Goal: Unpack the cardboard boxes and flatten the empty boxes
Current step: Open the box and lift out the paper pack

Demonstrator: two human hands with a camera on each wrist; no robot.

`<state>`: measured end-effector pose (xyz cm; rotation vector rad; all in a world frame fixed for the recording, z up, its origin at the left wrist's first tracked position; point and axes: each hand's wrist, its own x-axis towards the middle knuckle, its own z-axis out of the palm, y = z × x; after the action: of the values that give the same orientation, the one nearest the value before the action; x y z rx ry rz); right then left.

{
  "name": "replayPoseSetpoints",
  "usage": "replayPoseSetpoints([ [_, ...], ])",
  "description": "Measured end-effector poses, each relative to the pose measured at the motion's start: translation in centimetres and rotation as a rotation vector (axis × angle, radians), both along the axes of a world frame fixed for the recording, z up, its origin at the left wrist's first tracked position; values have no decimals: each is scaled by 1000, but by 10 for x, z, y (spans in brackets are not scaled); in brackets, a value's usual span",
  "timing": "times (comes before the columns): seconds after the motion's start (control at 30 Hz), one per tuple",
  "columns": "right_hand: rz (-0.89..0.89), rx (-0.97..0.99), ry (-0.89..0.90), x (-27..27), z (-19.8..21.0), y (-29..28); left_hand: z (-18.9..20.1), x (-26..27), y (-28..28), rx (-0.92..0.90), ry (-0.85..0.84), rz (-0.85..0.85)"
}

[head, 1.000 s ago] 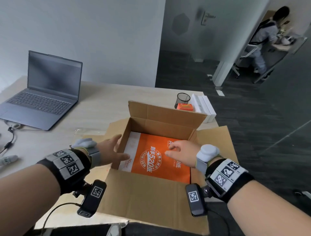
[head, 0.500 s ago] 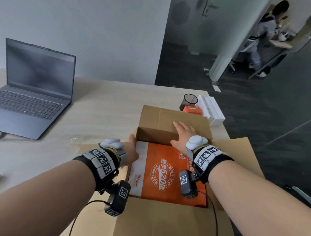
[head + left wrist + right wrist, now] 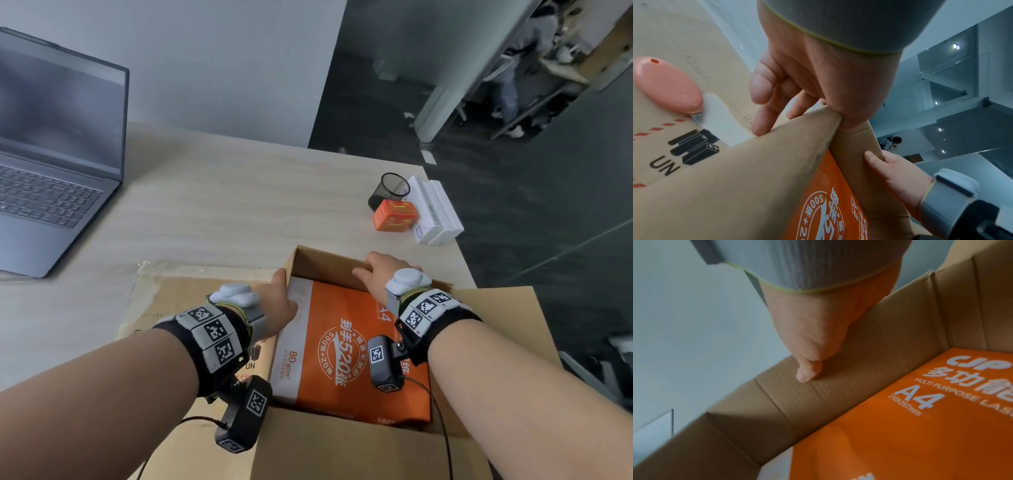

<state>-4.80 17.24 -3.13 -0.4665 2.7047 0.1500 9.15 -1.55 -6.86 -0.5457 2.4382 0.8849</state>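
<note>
Since half a second ago the far flap has gone down behind the box wall under the right hand [image 3: 383, 274], and the laptop has slid further left in the head view. The cardboard box [image 3: 329, 267] lies open between the forearms, its near flap folded out toward the person. Inside, below both wrists, sits an orange ream of A4 paper [image 3: 346, 359], flat and filling the floor of the box. The left hand [image 3: 277, 301] grips the left wall at its far corner, thumb inside and fingers [image 3: 764, 91] curled down the outside against the spread left flap. The right hand clasps the top edge of the far wall, thumb [image 3: 809, 371] pressed on the inner face, fingers hidden over the rim. The hands are apart, one at each end of that far wall. Just left of the left hand a pink oval cutter [image 3: 668, 86] rests on the flap. Beyond the right hand stand a black mesh cup [image 3: 390, 190], a small orange box [image 3: 395, 216] and white boxes [image 3: 435, 212]. Far left of the left hand is the open laptop [image 3: 51, 154] on the table [image 3: 222, 192].
</note>
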Motion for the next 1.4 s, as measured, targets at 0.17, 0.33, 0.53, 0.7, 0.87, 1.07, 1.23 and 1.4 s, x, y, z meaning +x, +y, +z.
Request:
replayPoseSetpoints([
  [0.17, 194, -453, 296, 33, 5, 5, -2, 2, -4, 10, 13, -20],
  [0.33, 192, -232, -98, 41, -12, -4, 1, 5, -1, 8, 54, -7],
  [0.53, 115, -90, -188, 39, -36, -11, 0, 4, 1, -8, 43, 3],
  [0.7, 99, 103, -113, 44, -48, -23, -3, 3, 0, -15, 49, 3],
  [0.87, 18, 167, -106, 48, -61, -37, -3, 3, 0, -23, 50, 2],
  [1.07, -10, 74, -106, 57, -63, -34, 0, 5, 4, 8, 81, 35],
  [1.23, -23, 8, -161, 51, -59, -32, -2, 4, 2, -15, 62, 10],
  [1.4, 6, 64, -118, 52, -54, -38, -3, 3, 2, -3, 68, 38],
])
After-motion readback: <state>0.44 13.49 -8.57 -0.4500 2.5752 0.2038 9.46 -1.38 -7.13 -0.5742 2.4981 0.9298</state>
